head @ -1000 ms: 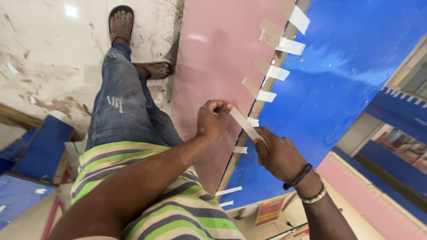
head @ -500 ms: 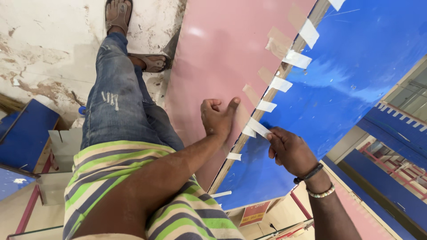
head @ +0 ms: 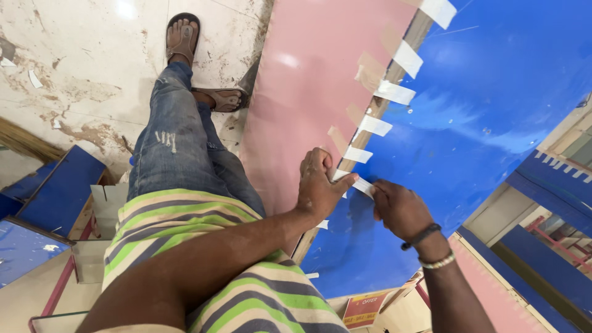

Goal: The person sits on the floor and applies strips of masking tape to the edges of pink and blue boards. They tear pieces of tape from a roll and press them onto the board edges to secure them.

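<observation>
Both hands' fingers [head: 345,182] pinch one white tape strip [head: 354,182], seemingly onto the pink-blue seam [head: 364,143].

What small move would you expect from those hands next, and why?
Probably pressing the tape strip flat. The left hand pins one end with its thumb at the seam between the pink panel and blue panel; the right hand holds the other end.

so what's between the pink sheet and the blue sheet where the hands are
In the head view, a bare wooden edge strip runs between the pink sheet and blue sheet, crossed by tape strips.
</observation>
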